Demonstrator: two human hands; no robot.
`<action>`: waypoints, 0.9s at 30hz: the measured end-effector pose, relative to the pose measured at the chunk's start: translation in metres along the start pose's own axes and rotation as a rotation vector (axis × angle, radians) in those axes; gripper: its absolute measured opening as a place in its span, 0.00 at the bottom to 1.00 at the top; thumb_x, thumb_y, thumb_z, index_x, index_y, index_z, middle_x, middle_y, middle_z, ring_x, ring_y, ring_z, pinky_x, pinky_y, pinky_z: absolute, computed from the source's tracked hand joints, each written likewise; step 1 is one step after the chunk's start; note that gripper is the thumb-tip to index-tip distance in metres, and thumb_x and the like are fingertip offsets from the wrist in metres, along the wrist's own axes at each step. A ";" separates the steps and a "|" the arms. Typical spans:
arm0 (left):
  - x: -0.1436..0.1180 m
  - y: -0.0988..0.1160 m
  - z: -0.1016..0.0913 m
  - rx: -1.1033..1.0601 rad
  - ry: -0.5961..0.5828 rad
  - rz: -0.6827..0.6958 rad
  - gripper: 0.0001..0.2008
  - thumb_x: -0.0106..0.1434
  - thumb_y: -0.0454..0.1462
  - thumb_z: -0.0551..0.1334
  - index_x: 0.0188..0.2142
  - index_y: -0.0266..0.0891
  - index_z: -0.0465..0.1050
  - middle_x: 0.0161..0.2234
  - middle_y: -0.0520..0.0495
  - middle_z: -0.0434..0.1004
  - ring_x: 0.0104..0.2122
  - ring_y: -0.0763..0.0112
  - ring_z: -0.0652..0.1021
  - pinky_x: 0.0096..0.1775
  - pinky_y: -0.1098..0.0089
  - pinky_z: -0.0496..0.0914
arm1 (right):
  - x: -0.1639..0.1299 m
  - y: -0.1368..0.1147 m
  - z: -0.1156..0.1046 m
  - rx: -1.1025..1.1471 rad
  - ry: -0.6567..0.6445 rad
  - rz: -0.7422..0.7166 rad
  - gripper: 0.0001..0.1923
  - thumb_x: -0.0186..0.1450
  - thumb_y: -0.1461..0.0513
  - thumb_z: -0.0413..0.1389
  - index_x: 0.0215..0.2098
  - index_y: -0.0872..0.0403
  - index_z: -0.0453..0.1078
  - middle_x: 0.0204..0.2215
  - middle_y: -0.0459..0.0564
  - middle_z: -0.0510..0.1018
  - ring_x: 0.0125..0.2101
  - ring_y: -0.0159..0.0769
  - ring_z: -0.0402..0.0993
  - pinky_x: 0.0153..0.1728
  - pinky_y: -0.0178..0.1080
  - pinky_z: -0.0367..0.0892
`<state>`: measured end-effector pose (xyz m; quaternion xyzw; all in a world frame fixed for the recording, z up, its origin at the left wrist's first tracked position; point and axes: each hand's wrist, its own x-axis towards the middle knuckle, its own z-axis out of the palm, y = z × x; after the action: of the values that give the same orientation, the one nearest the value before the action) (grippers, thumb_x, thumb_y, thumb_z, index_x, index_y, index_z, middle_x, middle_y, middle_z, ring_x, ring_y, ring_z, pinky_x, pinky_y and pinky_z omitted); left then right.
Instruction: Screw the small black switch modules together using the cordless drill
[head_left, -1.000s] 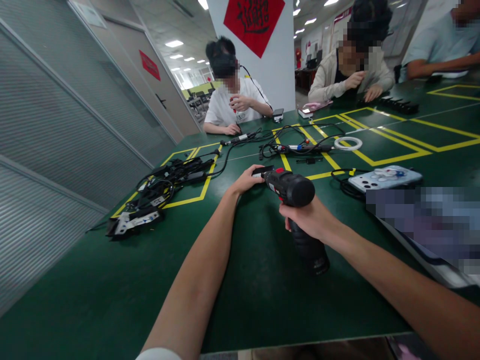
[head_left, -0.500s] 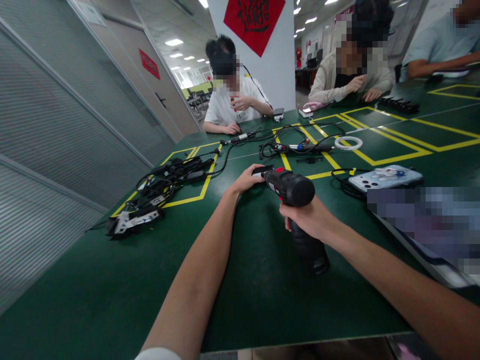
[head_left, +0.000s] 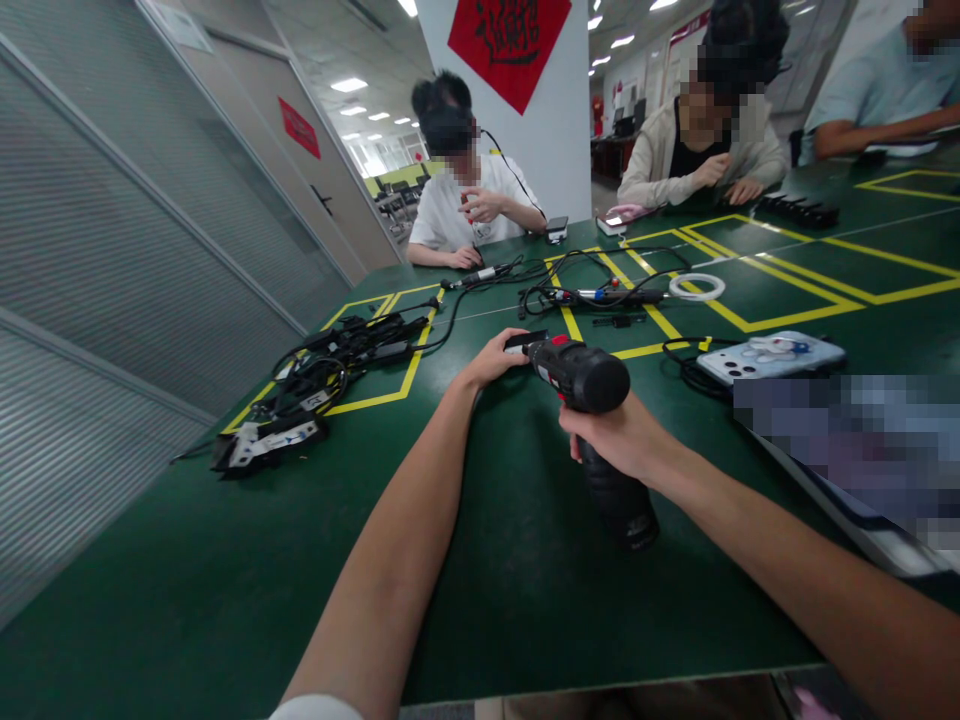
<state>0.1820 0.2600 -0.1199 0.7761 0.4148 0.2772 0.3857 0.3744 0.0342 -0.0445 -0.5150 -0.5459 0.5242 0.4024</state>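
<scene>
A black cordless drill (head_left: 592, 378) with a red switch on top is gripped round its handle by my right hand (head_left: 616, 432). Its chuck points away from me, toward a small dark piece with a pale face (head_left: 523, 343) low over the green table (head_left: 487, 560). My left hand (head_left: 496, 358) is closed on that piece from the left. The drill body partly covers the piece, so its kind and any contact with the drill's tip cannot be made out.
Left of my arm lies a heap of black cables and adapters (head_left: 352, 350). Ahead are a soldering-iron-like pen (head_left: 607, 296) and a white ring (head_left: 697, 288). A phone (head_left: 772, 358) lies at right. Two people (head_left: 465, 215) (head_left: 697, 160) sit across the table; another person's arm (head_left: 885, 133) shows far right.
Both my hands and the drill stay in place. The person across on the right has shifted their head slightly.
</scene>
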 end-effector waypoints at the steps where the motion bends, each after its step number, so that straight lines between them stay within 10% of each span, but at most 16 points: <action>1: 0.000 0.000 0.000 -0.006 -0.002 0.005 0.32 0.50 0.39 0.65 0.56 0.39 0.65 0.49 0.46 0.74 0.45 0.65 0.74 0.50 0.64 0.69 | 0.000 0.000 0.000 0.004 0.002 0.002 0.08 0.55 0.63 0.56 0.33 0.53 0.64 0.16 0.43 0.71 0.18 0.35 0.71 0.21 0.36 0.64; 27: -0.002 0.004 0.001 -0.018 0.010 -0.005 0.32 0.50 0.39 0.65 0.56 0.38 0.66 0.50 0.45 0.74 0.48 0.63 0.74 0.53 0.62 0.67 | 0.000 -0.002 0.000 0.040 0.007 0.014 0.13 0.53 0.64 0.57 0.37 0.53 0.62 0.15 0.42 0.70 0.17 0.35 0.70 0.19 0.35 0.63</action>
<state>0.1836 0.2567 -0.1173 0.7702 0.4163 0.2838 0.3911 0.3743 0.0339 -0.0428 -0.5125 -0.5304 0.5360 0.4108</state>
